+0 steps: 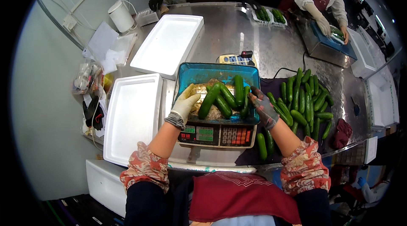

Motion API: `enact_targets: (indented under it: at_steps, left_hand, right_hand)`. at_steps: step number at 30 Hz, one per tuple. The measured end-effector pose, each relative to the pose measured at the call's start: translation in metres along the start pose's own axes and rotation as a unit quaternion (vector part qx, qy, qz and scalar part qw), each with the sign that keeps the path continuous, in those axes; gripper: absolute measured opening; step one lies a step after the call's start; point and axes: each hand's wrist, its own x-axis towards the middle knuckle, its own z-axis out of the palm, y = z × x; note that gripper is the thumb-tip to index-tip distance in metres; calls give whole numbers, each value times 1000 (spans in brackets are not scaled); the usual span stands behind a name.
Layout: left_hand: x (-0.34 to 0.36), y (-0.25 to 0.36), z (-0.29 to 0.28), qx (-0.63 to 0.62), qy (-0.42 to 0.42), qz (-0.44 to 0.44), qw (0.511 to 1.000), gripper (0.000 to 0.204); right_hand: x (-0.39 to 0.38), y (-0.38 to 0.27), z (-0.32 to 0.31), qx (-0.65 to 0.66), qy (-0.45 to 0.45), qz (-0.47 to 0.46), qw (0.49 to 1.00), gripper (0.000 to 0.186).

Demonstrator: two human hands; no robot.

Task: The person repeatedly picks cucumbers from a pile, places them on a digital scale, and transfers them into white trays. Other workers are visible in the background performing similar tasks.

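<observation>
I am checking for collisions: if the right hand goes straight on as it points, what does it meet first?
Probably the green cucumbers lying in the blue scale tray; the gloved right hand points up-left at them, though depth is unclear.

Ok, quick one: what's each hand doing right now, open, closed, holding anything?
Left hand: gloved, open, resting on the blue tray edge on the scale, holding nothing.
Right hand: gloved, fingers at the cucumbers in the tray; grip cannot be told.
</observation>
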Motion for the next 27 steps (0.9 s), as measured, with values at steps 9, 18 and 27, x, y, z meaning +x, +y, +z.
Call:
enact_targets:
  at_steps: [9, 18, 27]
  left_hand:
    - [-16, 12, -27, -13, -23, -6, 1000, 55]
    - [-27, 28, -49, 12, -5, 4, 1000, 54]
    - [-39, 54, -60, -21, -5, 69, 997, 45]
  right_hand:
    - [-68, -3, -40, 104, 111, -37, 988, 44]
    - [-106, -11, -56, 161, 115, -51, 979, 59]
    - [-113, -4, -54, 189, 123, -42, 973, 64]
